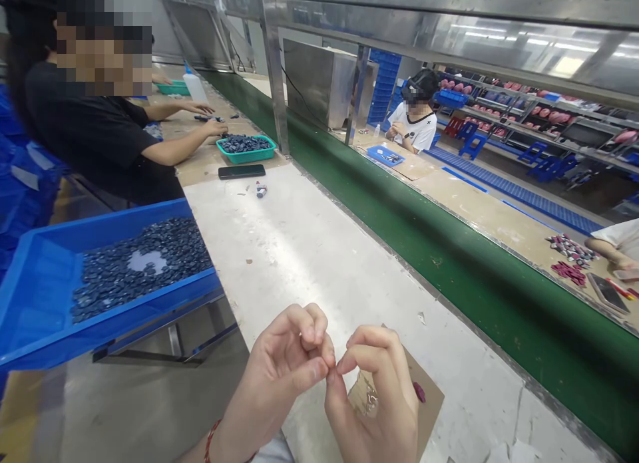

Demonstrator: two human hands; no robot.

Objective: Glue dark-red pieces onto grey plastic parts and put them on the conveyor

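My left hand (287, 360) and my right hand (382, 383) meet over the near end of the white work table (294, 243). Thumb and fingers of each are pinched, and the tips touch one another. Whatever lies between them is hidden or too small to name. Beneath my right hand is a brown board (430, 410), partly covered by the hand. On it sits a glossy, clear-looking patch (368, 398), seen through the gap between thumb and fingers. A small dark red piece (419, 392) rests on the board just right of my right hand.
Left of the table stands a blue tray (44, 270) with many dark pieces (114, 277). Further up are a phone (242, 172), a small figure-like piece (261, 189) and a green basket (249, 157) beside a co-worker (100, 130). A green conveyor belt (399, 230) runs along the right.
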